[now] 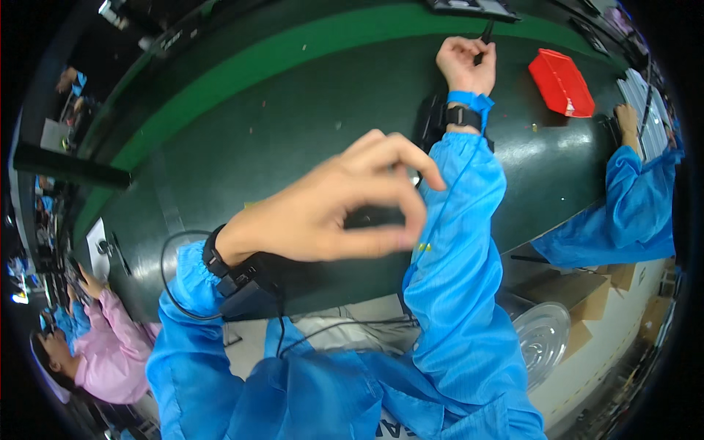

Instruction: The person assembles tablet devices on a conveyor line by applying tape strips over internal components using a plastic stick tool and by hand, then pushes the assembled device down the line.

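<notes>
My left hand [330,202], slightly blurred, hovers over the near part of the dark green table, beside my right sleeve. Its thumb and a finger curl into a ring with the tips together. Tiny yellow-green bits [424,247] show just by these tips, against the sleeve; I cannot make out what they are. Farther off, at the table's back, my right hand [468,64] is closed with bent fingers round a slim black pointed tool [488,31], its tip pointing away from me. A blue strap [469,100] and a black band circle the right wrist.
A red plastic bin [561,83] rests on the table right of my right hand. A dark device [480,7] stands at the far edge. Co-workers sit left, in a pink sleeve [114,330], and right, in a blue sleeve [623,191]. Cables [323,328] hang near my lap.
</notes>
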### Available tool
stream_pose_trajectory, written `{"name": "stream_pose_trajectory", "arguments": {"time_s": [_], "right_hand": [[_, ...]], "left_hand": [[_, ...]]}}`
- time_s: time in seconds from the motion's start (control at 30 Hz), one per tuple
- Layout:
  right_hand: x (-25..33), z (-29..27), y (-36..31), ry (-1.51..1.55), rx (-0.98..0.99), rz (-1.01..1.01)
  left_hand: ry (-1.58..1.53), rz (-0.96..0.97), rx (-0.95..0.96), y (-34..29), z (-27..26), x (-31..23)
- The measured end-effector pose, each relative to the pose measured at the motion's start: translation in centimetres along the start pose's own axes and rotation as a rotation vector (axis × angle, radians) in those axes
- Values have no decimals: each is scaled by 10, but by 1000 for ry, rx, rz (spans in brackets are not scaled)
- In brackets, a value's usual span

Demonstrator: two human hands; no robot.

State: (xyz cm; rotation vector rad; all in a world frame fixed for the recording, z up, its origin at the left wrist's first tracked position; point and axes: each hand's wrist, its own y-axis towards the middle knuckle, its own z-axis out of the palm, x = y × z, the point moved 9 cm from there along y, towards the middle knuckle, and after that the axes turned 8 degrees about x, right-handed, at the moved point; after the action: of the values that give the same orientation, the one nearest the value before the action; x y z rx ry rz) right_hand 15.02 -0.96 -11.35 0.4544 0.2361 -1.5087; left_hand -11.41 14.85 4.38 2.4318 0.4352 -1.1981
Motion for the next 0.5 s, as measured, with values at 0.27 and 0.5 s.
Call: {"name": "stream_pose_trajectory", "arguments": {"time_s": [0.27,0.5], "right_hand": [[-11,-15,-18,-43,-12,-110],[-11,-26,-5,-172,26,-85]], "left_hand": [[-519,16,-189,66,-31,34],[-316,-219,-200,145,-51,67]]}}
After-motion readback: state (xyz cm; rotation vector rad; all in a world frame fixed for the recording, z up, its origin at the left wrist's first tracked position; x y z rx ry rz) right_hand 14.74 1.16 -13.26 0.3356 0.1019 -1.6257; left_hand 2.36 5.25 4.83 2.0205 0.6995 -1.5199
